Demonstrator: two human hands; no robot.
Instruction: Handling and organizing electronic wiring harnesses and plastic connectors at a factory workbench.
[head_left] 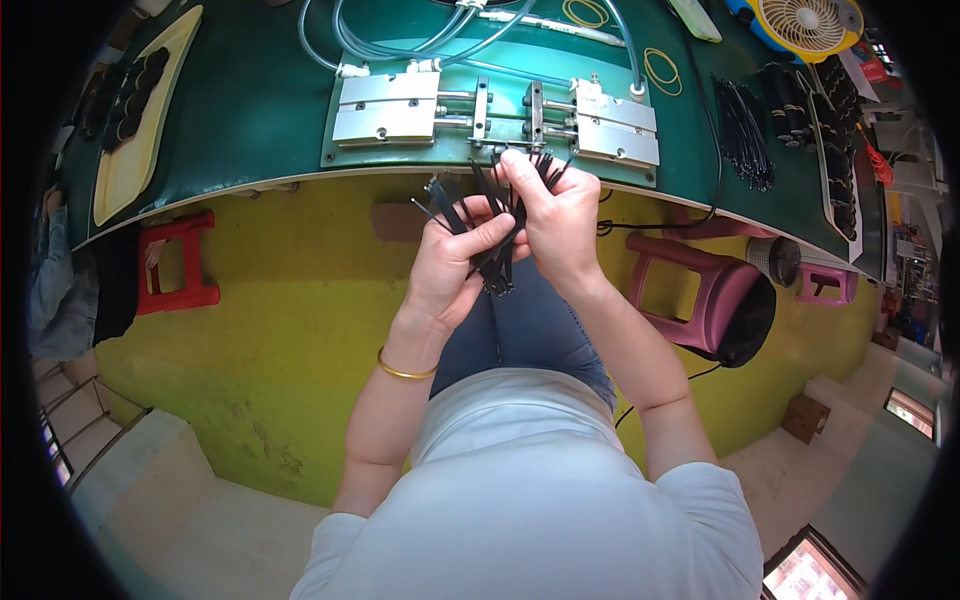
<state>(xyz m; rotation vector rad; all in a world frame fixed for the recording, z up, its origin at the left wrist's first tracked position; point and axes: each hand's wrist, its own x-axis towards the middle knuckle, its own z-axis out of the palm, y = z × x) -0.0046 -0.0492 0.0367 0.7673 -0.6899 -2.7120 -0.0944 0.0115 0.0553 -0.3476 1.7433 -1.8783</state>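
Both hands are raised in front of my lap, just short of the workbench edge, with a bunch of short black wires [497, 276] between them. My left hand [447, 255] is closed around the lower part of the bunch, its thumb pressed across the strands. Several wire ends fan out above its fingers. Higher and to the right, my right hand [562, 215] pinches wires from the same bunch, whose tips stick up past the thumb. Right beyond the fingertips sits a metal fixture: a left silver block [385, 110] and a right silver block [617, 125], with upright plates facing each other.
Clear air hoses [400, 45] run to the fixture on the green bench [250, 100]. To the left lies a cream tray [150, 150] with black coils. At right are more black wires [745, 135] and a yellow-blue fan [805, 22]. Stools [690, 285] stand below; another person [65, 280] sits left.
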